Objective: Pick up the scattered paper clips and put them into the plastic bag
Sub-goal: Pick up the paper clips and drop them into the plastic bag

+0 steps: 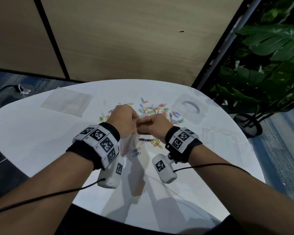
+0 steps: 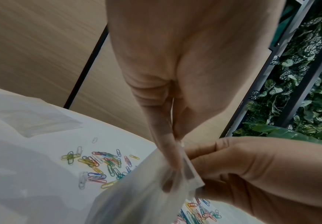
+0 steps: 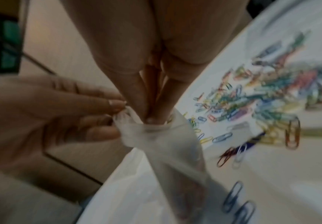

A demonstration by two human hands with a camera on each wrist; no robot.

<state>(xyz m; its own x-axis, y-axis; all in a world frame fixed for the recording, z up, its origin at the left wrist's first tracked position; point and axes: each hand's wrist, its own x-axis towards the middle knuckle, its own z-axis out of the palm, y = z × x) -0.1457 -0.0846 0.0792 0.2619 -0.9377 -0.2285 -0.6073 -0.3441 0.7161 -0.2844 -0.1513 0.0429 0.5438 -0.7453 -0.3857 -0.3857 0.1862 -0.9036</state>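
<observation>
Head view: left hand (image 1: 124, 119) pinches the plastic bag (image 1: 128, 144) rim, right hand (image 1: 154, 125) pinches the opposite rim, seemingly spreading its mouth for the paper clips (image 1: 157, 110) scattered beyond.

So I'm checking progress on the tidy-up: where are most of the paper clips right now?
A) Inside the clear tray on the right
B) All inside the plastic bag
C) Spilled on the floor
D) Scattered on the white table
D: the paper clips lie spread over the white table, beyond both hands gripping the plastic bag.
</observation>
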